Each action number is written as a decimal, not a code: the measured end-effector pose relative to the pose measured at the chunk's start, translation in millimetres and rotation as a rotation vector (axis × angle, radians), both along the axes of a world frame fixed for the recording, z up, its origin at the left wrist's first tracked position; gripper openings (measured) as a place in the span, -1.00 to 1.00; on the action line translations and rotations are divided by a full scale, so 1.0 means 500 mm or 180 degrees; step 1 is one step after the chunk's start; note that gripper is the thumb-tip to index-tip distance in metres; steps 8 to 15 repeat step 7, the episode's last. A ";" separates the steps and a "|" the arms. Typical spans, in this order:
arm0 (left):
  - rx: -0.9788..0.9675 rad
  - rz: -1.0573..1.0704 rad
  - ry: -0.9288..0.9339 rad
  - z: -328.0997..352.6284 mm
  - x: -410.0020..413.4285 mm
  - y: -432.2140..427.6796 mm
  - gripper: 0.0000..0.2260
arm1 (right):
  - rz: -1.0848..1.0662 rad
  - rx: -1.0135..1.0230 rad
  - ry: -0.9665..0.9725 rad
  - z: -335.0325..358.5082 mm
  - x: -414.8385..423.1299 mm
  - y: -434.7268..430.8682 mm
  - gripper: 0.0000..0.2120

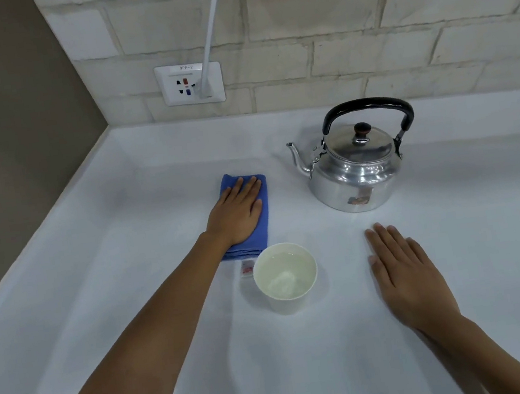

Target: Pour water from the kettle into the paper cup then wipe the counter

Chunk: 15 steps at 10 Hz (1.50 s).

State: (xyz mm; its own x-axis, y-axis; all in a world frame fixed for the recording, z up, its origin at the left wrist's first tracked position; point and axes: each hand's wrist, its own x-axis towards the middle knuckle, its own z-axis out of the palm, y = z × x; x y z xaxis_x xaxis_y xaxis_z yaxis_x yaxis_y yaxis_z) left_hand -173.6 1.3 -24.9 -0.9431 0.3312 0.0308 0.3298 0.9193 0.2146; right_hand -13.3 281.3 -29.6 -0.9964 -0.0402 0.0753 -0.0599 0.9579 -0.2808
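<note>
The paper cup (pixel 285 276) is standing upright near the middle of the white counter (pixel 130 280), holding clear water, and everything else is lying around it. Just behind and to the left of the cup, a folded blue cloth (pixel 247 211) is lying flat, and the left hand (pixel 236 213) is pressing down on it with fingers straight and close together, palm flat, gripping nothing. A small white tag (pixel 247 268) with a reddish mark is sitting between the cloth's near edge and the cup's rim, almost touching both; its print is too blurred to read. To the right of the cup, well apart from it, the right hand (pixel 405 272) is resting palm-down on the bare counter with fingers extended and slightly spread, holding nothing. Behind and to the right of the cup, a polished metal kettle (pixel 356 171) is standing upright with its lid on, black handle raised, spout pointing left toward the cloth; a small sticker on its body is unreadable. Far behind the cup, a wall socket (pixel 190 83) on the brick-patterned wall is carrying a label reading "9PP-2", with a white plug and cable (pixel 211 34) running up from it.
</note>
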 end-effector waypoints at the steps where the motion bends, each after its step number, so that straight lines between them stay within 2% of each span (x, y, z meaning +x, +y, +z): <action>1: -0.0025 0.0054 -0.0061 0.001 -0.033 0.001 -0.54 | 0.0003 0.0055 0.0003 0.001 0.001 -0.003 -0.51; 4: 0.0002 0.0121 -0.0064 0.004 -0.099 0.010 -0.55 | -0.0005 0.0140 0.0061 0.007 0.003 -0.004 -0.43; 6: 0.0062 0.0064 -0.0104 0.006 -0.114 0.009 -0.55 | -0.0020 0.0076 0.0038 0.009 0.005 -0.004 -0.43; 7: 0.0087 0.0094 -0.0178 0.011 -0.111 0.013 -0.54 | -0.0067 0.0018 0.0009 0.008 0.002 -0.003 -0.49; 15: 0.0087 0.0094 -0.0178 0.011 -0.111 0.013 -0.54 | -0.0067 0.0018 0.0009 0.008 0.002 -0.003 -0.49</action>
